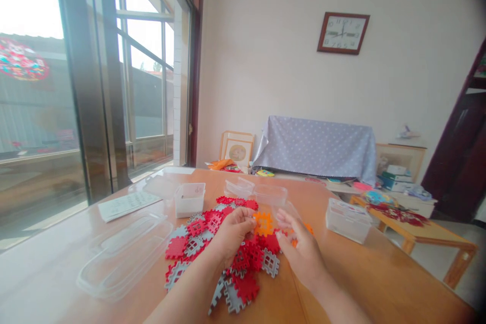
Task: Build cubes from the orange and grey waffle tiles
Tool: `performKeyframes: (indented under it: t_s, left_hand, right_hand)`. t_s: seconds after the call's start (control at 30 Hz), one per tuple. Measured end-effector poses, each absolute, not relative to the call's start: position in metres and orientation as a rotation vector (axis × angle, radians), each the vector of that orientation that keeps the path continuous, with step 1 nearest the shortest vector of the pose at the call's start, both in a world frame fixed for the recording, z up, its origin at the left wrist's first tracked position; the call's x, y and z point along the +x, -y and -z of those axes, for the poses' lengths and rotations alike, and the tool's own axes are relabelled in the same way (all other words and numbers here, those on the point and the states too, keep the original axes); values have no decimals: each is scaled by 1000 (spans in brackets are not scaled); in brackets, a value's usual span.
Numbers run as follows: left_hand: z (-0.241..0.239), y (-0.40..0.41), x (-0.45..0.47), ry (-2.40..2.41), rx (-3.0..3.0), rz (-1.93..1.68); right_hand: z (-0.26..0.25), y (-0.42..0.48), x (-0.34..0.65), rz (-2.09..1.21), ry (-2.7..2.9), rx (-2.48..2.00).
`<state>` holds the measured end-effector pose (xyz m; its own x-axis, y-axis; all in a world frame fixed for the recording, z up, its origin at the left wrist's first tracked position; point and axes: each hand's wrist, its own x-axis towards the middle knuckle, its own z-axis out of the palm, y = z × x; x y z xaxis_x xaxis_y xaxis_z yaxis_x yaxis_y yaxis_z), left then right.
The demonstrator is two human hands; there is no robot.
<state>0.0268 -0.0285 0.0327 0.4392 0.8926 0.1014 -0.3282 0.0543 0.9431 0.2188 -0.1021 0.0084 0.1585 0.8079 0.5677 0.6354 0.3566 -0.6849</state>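
My left hand point(236, 230) hovers over a pile of toothed, interlocking plastic tiles. Its thumb and fingers are pinched together at the left edge of an orange tile point(264, 224), which faces me. To the right of that tile is my right hand point(301, 248), fingers apart and palm turned inward, with nothing visible in it. Beneath and around my hands lie many red tiles point(247, 286) and grey tiles point(270, 263), some with window-like lattices. More orange pieces point(309, 228) show partly behind my right hand. My left forearm covers part of the pile.
Left of the pile lie a clear plastic lid point(123, 258) and a printed sheet point(129, 205). A clear box point(190, 200) stands behind them, and another box point(348, 220) is at the right. Clear containers point(270, 194) sit at the back. A low wooden table point(429, 235) stands beyond.
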Motion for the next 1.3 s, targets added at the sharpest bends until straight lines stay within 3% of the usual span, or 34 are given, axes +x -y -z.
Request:
performKeyframes:
  t_s: [0.37, 0.87, 1.3]
  left_hand:
    - [-36, 38, 28, -519, 1152, -813]
    - [-32, 35, 30, -550, 1070, -901]
    - [-44, 44, 30, -556, 1058, -921]
  right_hand:
    - [-30, 119, 209, -370, 1831, -1232]
    - [-27, 115, 211, -212, 1768, -1355]
    - [-40, 117, 237, -421, 1646, -1348]
